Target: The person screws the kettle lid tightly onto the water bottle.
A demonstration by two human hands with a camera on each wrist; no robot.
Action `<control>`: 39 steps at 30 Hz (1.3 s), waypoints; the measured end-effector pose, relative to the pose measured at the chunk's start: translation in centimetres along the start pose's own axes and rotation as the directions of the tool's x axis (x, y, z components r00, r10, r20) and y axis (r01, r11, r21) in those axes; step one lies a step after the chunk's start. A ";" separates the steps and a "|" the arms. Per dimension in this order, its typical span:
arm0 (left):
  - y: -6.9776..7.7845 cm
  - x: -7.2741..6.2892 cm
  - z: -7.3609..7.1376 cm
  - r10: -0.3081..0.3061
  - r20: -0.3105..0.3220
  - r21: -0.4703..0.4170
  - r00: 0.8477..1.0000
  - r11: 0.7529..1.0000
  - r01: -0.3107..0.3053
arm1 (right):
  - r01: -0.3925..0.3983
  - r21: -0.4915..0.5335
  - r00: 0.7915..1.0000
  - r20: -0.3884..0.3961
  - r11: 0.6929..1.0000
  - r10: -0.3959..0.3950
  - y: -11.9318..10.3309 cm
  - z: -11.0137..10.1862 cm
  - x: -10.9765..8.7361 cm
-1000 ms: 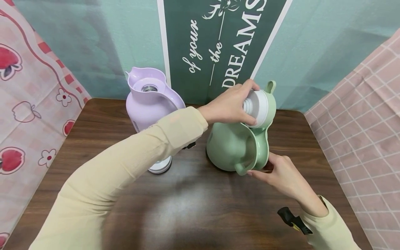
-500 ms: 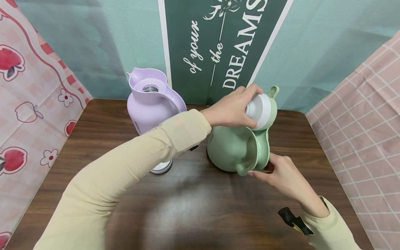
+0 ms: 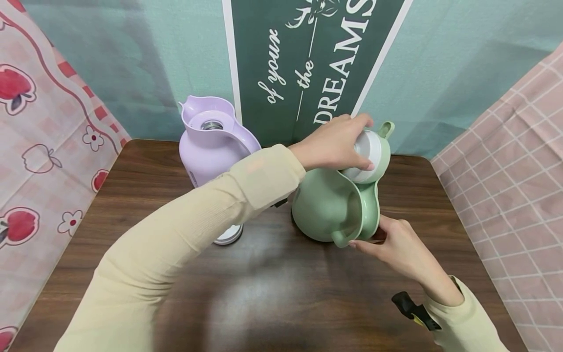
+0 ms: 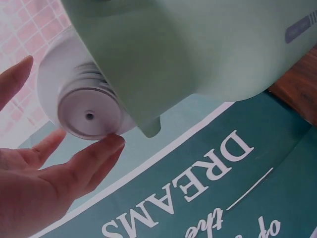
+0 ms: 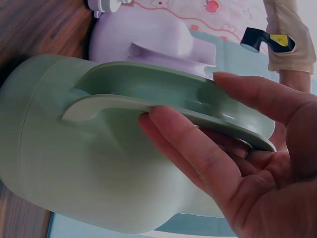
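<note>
A pale green thermos jug (image 3: 318,205) stands on the table, its handle toward the person. My right hand (image 3: 402,244) grips the handle (image 5: 114,101), thumb on one side and fingers on the other. Over the jug's mouth is its lid (image 3: 383,159), tipped sideways, with the white stopper underside facing left. My left hand (image 3: 332,144) holds the lid by its white part, thumb at the near edge and fingers at the far edge. In the left wrist view, fingertips touch the round stopper (image 4: 89,116), which is partly behind the jug's rim.
A lilac thermos jug (image 3: 211,151) with its top uncovered stands to the left, partly behind the left sleeve (image 3: 198,215). A white round piece (image 3: 228,235) lies on the wooden table (image 3: 264,303) near it. Cloth hangs behind and on both sides.
My left hand has shifted a little to the right, its thumb now farther across the lid's white part. The lid has moved slightly toward the person; my right hand and the green jug stay put.
</note>
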State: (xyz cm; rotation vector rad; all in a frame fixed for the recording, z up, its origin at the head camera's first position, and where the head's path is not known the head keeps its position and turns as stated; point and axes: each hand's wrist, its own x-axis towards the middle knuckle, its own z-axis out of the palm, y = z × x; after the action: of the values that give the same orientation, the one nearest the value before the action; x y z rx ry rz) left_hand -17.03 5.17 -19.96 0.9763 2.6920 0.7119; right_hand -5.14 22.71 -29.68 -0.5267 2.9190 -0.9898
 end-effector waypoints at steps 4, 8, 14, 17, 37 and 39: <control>0.3 0.0 -0.1 -0.012 0.011 0.024 1.000 1.000 0.011 | 0.013 -0.003 1.000 -0.007 1.000 -0.013 0.0 0.0 0.0; 0.4 0.1 -0.2 -0.019 0.021 0.050 1.000 0.999 0.018 | 0.015 0.002 1.000 -0.005 1.000 -0.015 0.1 0.0 0.0; 0.4 0.3 -0.3 -0.011 0.022 0.082 1.000 0.997 0.009 | 0.005 -0.008 1.000 -0.008 1.000 -0.006 0.0 0.0 0.0; 0.4 0.4 -0.3 -0.001 0.023 0.093 1.000 0.996 -0.001 | 0.009 -0.016 1.000 -0.012 1.000 -0.010 0.0 0.0 0.0; 0.0 0.5 -0.4 0.004 0.020 0.054 1.000 0.999 -0.006 | 0.005 -0.020 1.000 -0.011 1.000 -0.005 0.0 0.1 0.1; 0.0 0.5 -0.4 -0.003 0.023 0.050 1.000 0.999 0.002 | 0.004 -0.021 1.000 -0.009 1.000 -0.004 0.0 0.1 0.1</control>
State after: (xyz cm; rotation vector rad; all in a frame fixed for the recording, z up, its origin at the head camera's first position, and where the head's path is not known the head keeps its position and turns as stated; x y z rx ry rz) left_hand -17.51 5.33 -19.56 0.9862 2.7026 0.6325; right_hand -5.23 22.68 -29.74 -0.5306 2.9400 -0.9656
